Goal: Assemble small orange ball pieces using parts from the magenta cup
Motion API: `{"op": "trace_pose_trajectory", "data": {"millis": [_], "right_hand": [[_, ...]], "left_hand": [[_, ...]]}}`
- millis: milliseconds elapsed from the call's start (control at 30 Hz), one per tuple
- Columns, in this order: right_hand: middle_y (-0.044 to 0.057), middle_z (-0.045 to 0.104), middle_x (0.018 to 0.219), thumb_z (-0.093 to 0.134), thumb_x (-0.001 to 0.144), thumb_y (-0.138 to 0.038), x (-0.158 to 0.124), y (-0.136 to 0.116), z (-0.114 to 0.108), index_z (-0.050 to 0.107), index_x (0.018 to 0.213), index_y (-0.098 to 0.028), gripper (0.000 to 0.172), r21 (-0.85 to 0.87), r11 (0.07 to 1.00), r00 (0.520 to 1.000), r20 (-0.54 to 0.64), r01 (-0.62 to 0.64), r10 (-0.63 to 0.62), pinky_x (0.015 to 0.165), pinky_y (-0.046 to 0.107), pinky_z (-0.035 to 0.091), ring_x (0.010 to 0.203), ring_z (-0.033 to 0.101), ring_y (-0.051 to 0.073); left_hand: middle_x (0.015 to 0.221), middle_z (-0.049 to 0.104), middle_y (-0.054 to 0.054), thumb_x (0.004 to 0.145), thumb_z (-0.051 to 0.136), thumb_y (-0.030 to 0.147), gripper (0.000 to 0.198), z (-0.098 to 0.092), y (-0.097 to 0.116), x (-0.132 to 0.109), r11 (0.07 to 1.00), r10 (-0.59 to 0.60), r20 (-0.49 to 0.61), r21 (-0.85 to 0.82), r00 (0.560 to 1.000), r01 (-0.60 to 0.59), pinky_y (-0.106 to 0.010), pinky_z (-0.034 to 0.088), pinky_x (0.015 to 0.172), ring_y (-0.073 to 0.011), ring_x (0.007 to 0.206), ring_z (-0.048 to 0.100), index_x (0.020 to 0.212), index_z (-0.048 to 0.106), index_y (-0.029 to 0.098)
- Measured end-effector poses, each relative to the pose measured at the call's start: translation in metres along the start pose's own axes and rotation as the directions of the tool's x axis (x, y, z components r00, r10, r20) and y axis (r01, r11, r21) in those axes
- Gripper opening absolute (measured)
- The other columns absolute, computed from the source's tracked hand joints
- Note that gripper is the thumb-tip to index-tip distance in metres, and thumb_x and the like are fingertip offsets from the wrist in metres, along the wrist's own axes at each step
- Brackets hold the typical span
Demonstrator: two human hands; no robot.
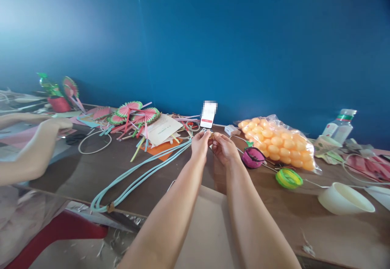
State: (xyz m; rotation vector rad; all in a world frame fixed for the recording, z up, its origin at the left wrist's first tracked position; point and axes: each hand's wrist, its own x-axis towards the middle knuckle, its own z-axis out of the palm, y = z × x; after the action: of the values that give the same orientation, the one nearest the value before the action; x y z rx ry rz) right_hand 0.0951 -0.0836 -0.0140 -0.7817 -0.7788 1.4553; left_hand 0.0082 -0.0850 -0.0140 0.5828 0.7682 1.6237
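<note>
My left hand (200, 145) and my right hand (224, 147) meet over the middle of the table, fingertips pinched close together. Between them is something small with a golden glint, too small to name. Directly behind the fingers a phone (209, 115) with a lit white screen leans towards the blue wall. A looped bundle of light blue cords (143, 165) runs up to the left side of my left hand; whether it touches the hand I cannot tell. A small white box (232, 130) lies just beyond my right hand.
Left of me a co-worker's arm (33, 151) reaches over the table. Watermelon-patterned paper fans (129, 108) and a paper sheet (163, 129) lie left. To the right are a bag of orange balls (278, 143), a purple ball-shaped item (253, 158), green-yellow tape (289, 178) and a white roll (344, 199).
</note>
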Motion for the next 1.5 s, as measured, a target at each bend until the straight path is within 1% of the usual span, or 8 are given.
{"op": "trace_pose_trajectory", "data": {"millis": [300,467,667,933,1100,1200,1367,1500], "right_hand": [[-0.005,0.059,0.062,0.084,0.061,-0.021,0.0,0.0,0.0,0.065,0.073,-0.017,0.023,0.087,0.996,1.0,0.012,-0.026,0.025,0.043,0.011,0.041,0.049,0.045,0.002],[-0.005,0.059,0.062,0.085,0.061,-0.022,-0.001,0.0,0.001,0.065,0.074,-0.017,0.024,0.08,0.996,0.999,0.009,-0.035,0.034,0.043,0.012,0.041,0.049,0.044,0.003],[-0.004,0.06,0.063,0.085,0.059,-0.023,-0.001,-0.001,0.002,0.065,0.073,-0.018,0.025,0.043,0.999,1.0,-0.004,-0.018,0.018,0.042,0.013,0.04,0.049,0.044,0.003],[-0.007,0.053,0.056,0.087,0.057,-0.028,0.0,0.0,0.0,0.064,0.073,-0.018,0.03,0.005,1.0,1.0,-0.004,-0.022,0.022,0.045,0.013,0.043,0.049,0.045,0.003],[-0.006,0.052,0.055,0.085,0.057,-0.028,0.0,0.001,0.001,0.063,0.069,-0.018,0.027,-0.021,0.999,1.0,-0.02,-0.025,0.024,0.053,0.018,0.051,0.051,0.048,0.005],[-0.006,0.051,0.053,0.085,0.055,-0.028,-0.001,0.001,0.003,0.063,0.067,-0.018,0.027,-0.033,0.999,1.0,-0.03,0.001,-0.002,0.059,0.023,0.055,0.053,0.05,0.008],[-0.006,0.049,0.052,0.086,0.052,-0.032,-0.002,0.0,0.005,0.059,0.062,-0.019,0.031,-0.048,0.998,0.998,-0.035,0.042,-0.044,0.061,0.027,0.056,0.054,0.05,0.009],[-0.006,0.048,0.052,0.086,0.05,-0.031,-0.002,0.001,0.005,0.06,0.063,-0.019,0.031,-0.062,0.997,0.998,-0.034,0.049,-0.052,0.06,0.028,0.056,0.054,0.047,0.009]], "left_hand": [[0.066,0.064,-0.002,0.066,0.08,0.038,0.03,0.0,0.001,-0.001,1.0,0.007,0.026,-0.008,1.0,-0.007,-0.031,0.053,0.072,-0.0173,0.07,0.066,0.073,0.062,0.015],[0.065,0.063,-0.001,0.066,0.08,0.036,0.029,0.0,0.001,-0.001,1.0,0.009,0.02,-0.008,1.0,-0.009,-0.03,0.053,0.07,-0.0148,0.062,0.064,0.072,0.062,0.014],[0.066,0.064,-0.002,0.067,0.079,0.034,0.027,0.001,0.003,-0.003,1.0,0.005,0.018,-0.013,1.0,-0.005,-0.03,0.052,0.07,-0.0146,0.062,0.063,0.073,0.062,0.014],[0.068,0.064,-0.002,0.07,0.077,0.03,0.021,0.001,0.003,-0.001,0.999,0.009,-0.035,0.041,0.999,-0.007,-0.028,0.048,0.067,-0.0126,0.06,0.06,0.076,0.065,0.013],[0.067,0.063,-0.002,0.069,0.077,0.035,0.025,-0.004,-0.003,0.005,0.992,0.046,-0.026,0.116,0.999,-0.042,-0.026,0.046,0.063,-0.0134,0.061,0.059,0.076,0.066,0.014],[0.067,0.064,-0.003,0.069,0.077,0.039,0.027,-0.006,-0.007,0.008,0.986,0.072,-0.013,0.153,0.997,-0.069,-0.027,0.046,0.064,-0.015,0.064,0.06,0.078,0.068,0.014],[0.067,0.065,-0.004,0.068,0.077,0.04,0.028,-0.006,-0.008,0.007,0.98,0.084,-0.003,0.182,0.996,-0.082,-0.027,0.046,0.067,-0.0172,0.07,0.062,0.078,0.069,0.014],[0.066,0.064,-0.004,0.07,0.075,0.037,0.025,-0.005,-0.005,0.004,0.979,0.086,0.002,0.184,0.996,-0.085,-0.026,0.044,0.062,-0.0147,0.063,0.058,0.076,0.068,0.014]]}}
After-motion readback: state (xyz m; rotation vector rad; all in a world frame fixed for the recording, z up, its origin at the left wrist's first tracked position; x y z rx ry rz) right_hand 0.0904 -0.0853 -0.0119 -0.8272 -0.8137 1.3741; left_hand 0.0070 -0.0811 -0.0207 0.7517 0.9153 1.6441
